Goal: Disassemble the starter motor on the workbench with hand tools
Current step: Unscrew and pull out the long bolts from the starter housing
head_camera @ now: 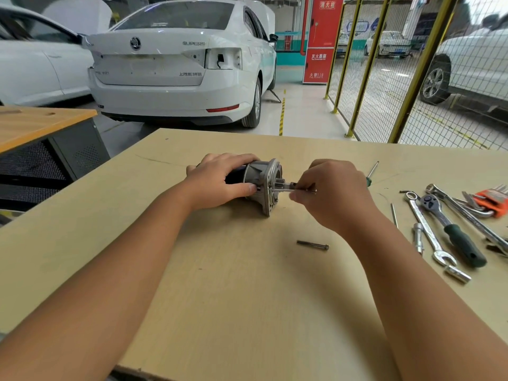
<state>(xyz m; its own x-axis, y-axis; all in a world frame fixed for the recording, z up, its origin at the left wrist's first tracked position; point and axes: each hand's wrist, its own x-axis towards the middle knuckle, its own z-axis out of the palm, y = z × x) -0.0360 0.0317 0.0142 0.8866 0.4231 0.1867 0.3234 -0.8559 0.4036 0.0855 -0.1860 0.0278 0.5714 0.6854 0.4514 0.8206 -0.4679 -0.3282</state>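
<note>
A starter motor (pixel 258 182) lies on its side near the middle of a pale wooden tabletop (pixel 247 298), its silver flanged end pointing to the person's right. The left hand (pixel 222 180) wraps over the motor's dark body, grip clamped on it, with the thumb pressed along the near side. Just beside the flange, the right hand (pixel 332 193) pinches a slim metal piece (pixel 286 188) that sticks out of the motor's end — its fingertips are closed on it (whether it is a bolt or a tool is too small to tell).

On the tabletop nearer the person than the motor, a single long bolt (pixel 312 245) lies loose, well apart from both hands. To the right of the motor, beyond the right hand, a green-handled screwdriver (pixel 372 173) rests at an angle. Farther right of the motor lies a cluster of tools — a combination wrench (pixel 428 229), a ratchet with a dark green handle (pixel 453 232), a socket (pixel 457 274), an extension bar (pixel 417 237) and an orange holder of hex keys (pixel 494 200).

Behind the motor, past the far edge of the tabletop, a white sedan (pixel 178 64) stands with its rear toward the onlooker, and a yellow-framed mesh fence (pixel 384 78) runs off to the right.
</note>
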